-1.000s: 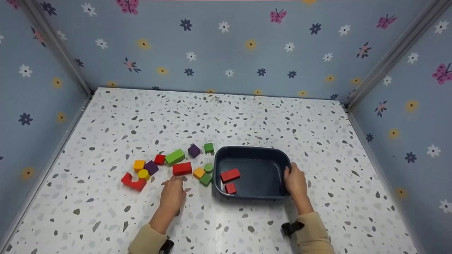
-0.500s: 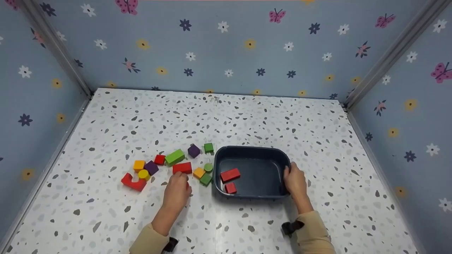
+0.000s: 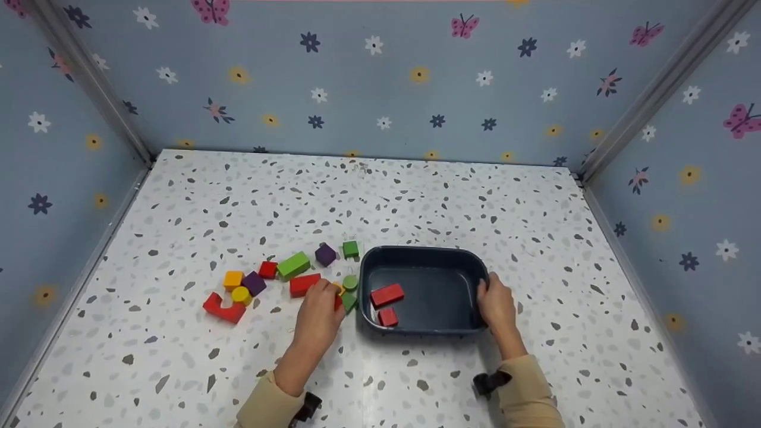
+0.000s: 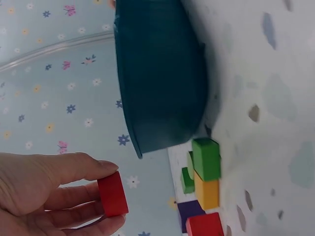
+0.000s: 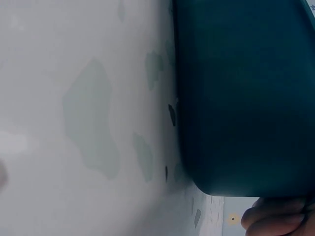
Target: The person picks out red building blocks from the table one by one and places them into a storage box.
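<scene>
My left hand (image 3: 319, 315) pinches a small red block (image 4: 112, 194) between thumb and fingers, raised off the table left of a dark blue tub (image 3: 440, 297). In the tub's left part lie two red blocks (image 3: 387, 295). My right hand (image 3: 498, 303) grips the tub's right rim; in the right wrist view its fingers (image 5: 275, 221) show at the tub's edge. Below and around my left hand are a long red block (image 3: 302, 285), a green cube (image 3: 349, 303), a green cylinder (image 3: 350, 282) and an orange cube (image 4: 206, 191), partly covered by the hand in the head view.
More wooden blocks lie left of the tub: a light green block (image 3: 294, 266), purple cubes (image 3: 325, 255), a small green block (image 3: 351, 249), a red cube (image 3: 268, 270), a yellow cylinder (image 3: 241, 295) and a red arch (image 3: 223, 308). Flowered panels (image 3: 380, 77) enclose the speckled table (image 3: 380, 202).
My left hand first reached beside the long red block, then lifted with a small red block and moved right toward the tub. My right hand and the tub have stayed put.
</scene>
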A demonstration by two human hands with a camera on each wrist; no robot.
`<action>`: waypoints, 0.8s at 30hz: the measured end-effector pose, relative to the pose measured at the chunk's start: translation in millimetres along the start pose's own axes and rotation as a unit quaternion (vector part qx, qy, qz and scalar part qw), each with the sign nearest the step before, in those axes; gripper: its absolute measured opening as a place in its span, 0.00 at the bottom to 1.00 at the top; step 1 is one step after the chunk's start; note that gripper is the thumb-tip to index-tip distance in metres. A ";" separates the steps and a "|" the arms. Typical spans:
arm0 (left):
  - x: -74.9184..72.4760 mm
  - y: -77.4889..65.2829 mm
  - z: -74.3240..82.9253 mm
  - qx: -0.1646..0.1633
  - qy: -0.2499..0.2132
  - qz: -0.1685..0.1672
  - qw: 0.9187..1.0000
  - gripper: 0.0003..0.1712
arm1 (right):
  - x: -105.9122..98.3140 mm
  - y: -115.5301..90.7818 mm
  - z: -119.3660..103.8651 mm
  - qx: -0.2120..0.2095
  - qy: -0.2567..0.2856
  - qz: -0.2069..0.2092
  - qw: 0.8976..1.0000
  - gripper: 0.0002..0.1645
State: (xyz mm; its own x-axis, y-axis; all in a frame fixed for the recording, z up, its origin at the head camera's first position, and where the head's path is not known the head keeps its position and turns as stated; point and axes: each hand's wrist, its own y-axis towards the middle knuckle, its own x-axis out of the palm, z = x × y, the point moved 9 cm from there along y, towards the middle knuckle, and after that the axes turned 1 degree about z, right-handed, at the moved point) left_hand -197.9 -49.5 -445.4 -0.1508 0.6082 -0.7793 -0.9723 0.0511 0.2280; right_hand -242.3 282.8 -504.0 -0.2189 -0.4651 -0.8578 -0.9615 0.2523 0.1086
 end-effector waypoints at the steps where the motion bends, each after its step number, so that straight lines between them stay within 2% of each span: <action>1: -0.4 0.6 3.2 0.004 -0.004 0.006 1.000 0.10 | 0.5 0.1 -0.1 0.000 0.001 -0.002 1.000 0.10; 6: 0.1 3.8 17.4 0.024 -0.026 0.030 0.999 0.09 | 1.4 0.3 0.0 0.003 0.003 -0.010 1.000 0.09; 10: 3.4 7.5 28.6 0.043 -0.036 0.037 0.998 0.10 | 2.1 0.7 1.3 0.008 0.003 -0.013 1.000 0.09; 17: 15.1 18.4 38.9 0.038 -0.032 0.017 0.999 0.11 | 2.2 1.1 2.3 0.013 0.001 -0.014 1.000 0.10; 24: 28.0 30.3 46.9 0.062 -0.025 0.013 0.998 0.10 | 2.1 1.1 2.1 0.015 0.001 -0.013 1.000 0.10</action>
State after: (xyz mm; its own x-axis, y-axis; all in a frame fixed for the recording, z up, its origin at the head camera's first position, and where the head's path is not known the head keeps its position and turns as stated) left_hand -223.2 6.2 -432.9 -0.1630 0.6487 -0.7434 -0.9384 0.1308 0.3199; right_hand -243.5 283.9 -506.8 -0.1946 -0.4729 -0.8594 -0.9616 0.2648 0.0720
